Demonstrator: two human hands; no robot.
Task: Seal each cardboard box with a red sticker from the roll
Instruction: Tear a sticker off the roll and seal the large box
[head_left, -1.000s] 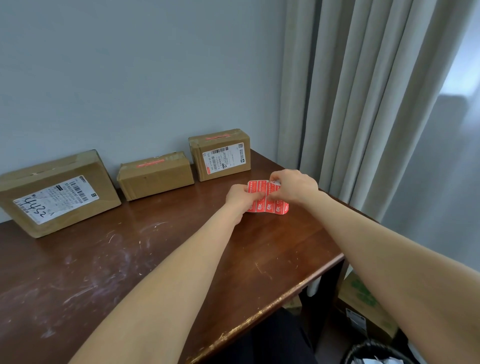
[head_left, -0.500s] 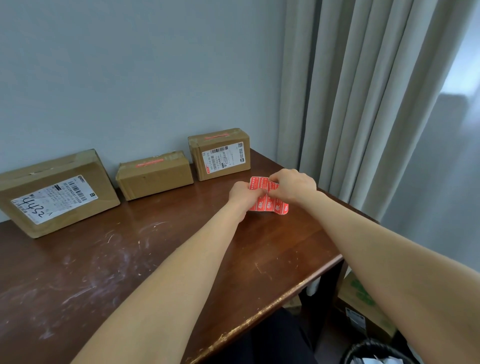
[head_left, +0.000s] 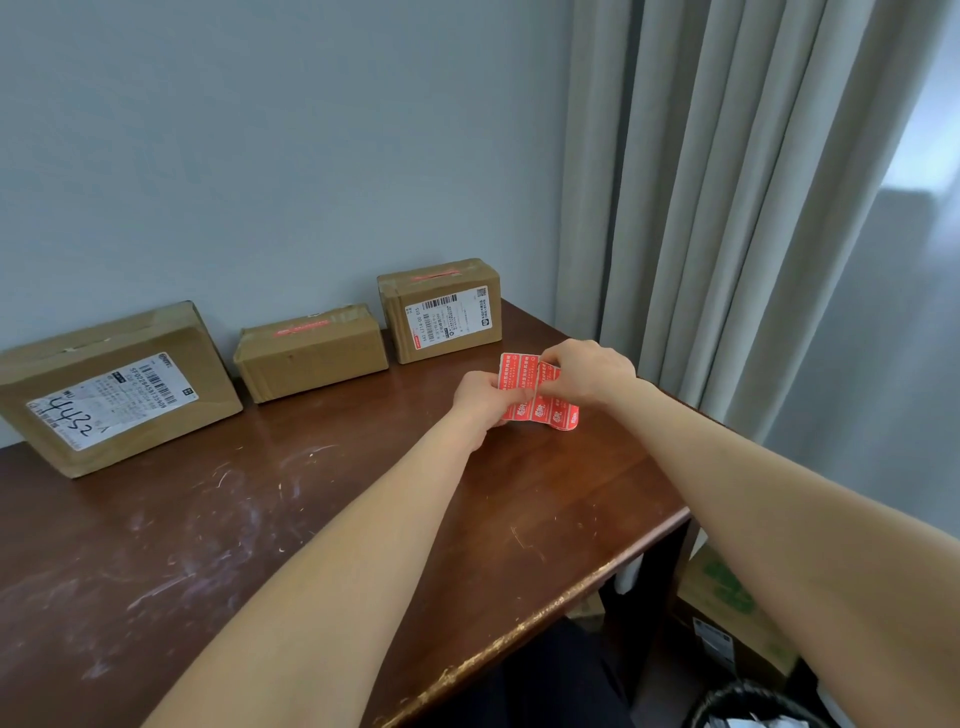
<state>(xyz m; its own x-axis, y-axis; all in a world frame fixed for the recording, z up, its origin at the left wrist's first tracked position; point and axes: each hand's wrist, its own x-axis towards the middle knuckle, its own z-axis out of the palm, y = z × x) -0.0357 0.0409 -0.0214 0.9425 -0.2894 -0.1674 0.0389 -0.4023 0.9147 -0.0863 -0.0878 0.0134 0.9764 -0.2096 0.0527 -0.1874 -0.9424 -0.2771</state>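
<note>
Three cardboard boxes stand along the wall on the brown table (head_left: 322, 525). The large left box (head_left: 111, 387) carries a white label and shows no red sticker on top. The middle box (head_left: 311, 353) and the right box (head_left: 441, 309) each have a red sticker across the top seam. Over the table's right part, both hands hold the red sticker roll (head_left: 540, 397). My left hand (head_left: 483, 397) grips its left edge. My right hand (head_left: 589, 371) pinches at its top edge.
A grey curtain (head_left: 727, 208) hangs at the right, close behind my right hand. Below the table's right end sit a cardboard carton (head_left: 727, 608) on the floor and a black bin (head_left: 753, 709). The table's front edge is chipped.
The hands and the sticker roll stay almost where they were. My right hand's fingers have shifted slightly along the roll's top edge.
</note>
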